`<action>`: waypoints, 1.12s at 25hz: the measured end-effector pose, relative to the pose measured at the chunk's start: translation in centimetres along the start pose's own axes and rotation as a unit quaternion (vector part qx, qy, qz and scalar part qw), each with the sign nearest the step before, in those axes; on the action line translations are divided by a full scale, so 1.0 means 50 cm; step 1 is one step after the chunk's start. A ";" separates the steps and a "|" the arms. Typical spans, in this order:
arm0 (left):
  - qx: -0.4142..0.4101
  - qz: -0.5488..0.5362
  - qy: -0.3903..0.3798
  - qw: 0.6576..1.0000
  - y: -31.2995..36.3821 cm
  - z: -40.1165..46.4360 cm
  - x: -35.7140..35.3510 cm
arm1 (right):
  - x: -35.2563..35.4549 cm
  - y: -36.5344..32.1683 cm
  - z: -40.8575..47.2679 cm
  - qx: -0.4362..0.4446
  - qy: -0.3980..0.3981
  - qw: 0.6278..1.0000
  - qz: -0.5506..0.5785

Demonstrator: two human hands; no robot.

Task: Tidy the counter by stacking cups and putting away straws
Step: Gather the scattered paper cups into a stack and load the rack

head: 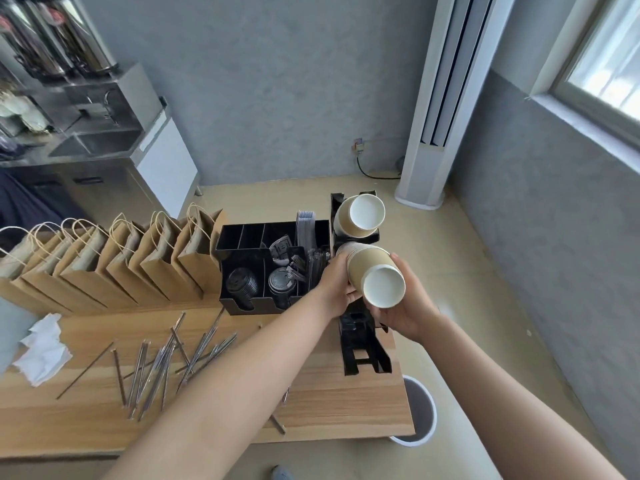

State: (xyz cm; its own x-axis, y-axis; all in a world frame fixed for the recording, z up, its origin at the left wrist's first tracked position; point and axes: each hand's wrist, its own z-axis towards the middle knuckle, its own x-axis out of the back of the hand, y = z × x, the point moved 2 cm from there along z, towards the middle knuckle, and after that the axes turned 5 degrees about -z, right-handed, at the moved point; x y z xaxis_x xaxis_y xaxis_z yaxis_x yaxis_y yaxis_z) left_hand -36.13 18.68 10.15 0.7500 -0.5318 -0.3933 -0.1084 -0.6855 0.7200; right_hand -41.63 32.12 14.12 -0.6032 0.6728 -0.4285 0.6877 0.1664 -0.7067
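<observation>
Straws (162, 362): loose pile scattered on table (329, 403)
Bags (114, 261): row of paper ones behind
Left hand (337, 287), right hand (407, 311): both gripping cup stack (372, 273)

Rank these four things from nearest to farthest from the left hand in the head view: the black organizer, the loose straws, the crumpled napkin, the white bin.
From the left hand:
1. Black organizer, directly left of the hand.
2. Loose straws, lower left on the counter.
3. White bin, on the floor, lower right.
4. Crumpled napkin, at the counter's far left.
</observation>
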 end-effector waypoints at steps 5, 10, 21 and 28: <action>-0.012 0.035 0.056 0.998 0.007 -0.023 -0.003 | -0.003 0.001 0.088 -0.049 0.047 0.998 -0.005; -0.067 0.084 0.082 0.991 -0.012 0.002 0.001 | 0.007 0.016 0.122 -0.022 0.068 0.997 0.018; -0.036 0.151 0.137 0.978 -0.033 0.082 0.025 | -0.013 -0.009 0.132 -0.085 0.103 0.990 0.039; -0.051 0.068 0.151 0.985 -0.028 -0.022 0.049 | -0.038 0.078 0.104 -0.062 0.130 0.973 0.180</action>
State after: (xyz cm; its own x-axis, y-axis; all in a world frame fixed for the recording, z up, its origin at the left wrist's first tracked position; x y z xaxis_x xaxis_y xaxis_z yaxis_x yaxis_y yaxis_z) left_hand -33.44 18.88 8.82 0.8942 -0.4331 -0.1130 -0.1670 -0.5570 0.8135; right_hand -39.92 27.76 9.25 -0.2027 0.8601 -0.4680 0.8886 -0.0392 -0.4569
